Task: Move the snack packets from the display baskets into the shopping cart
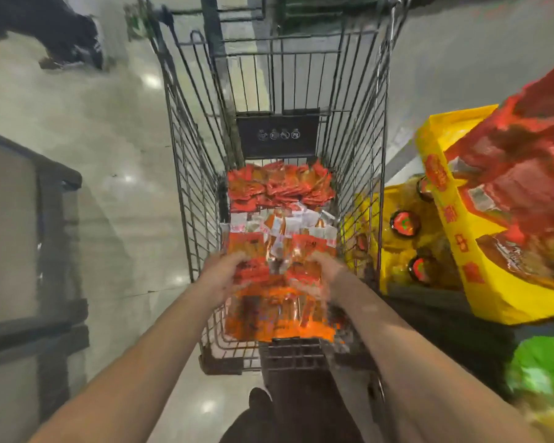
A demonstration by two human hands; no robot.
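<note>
On the far left, a dark display stand (29,244) sits on the shiny floor (115,129). Moving right, the shopping cart (186,174) stands in the middle, with red and white snack packets (279,193) already piled in its far end. Over the near end, the left hand (224,276) and right hand (325,270) hold an armful of orange packets (279,302) between them, fingers curled round each side. This looks like the drop-off step: the load is over the cart, not yet let go. Next, both hands likely need to spread apart together so the bundle falls inside. To the right, a yellow box (480,266) holds more red packets (518,187).
</note>
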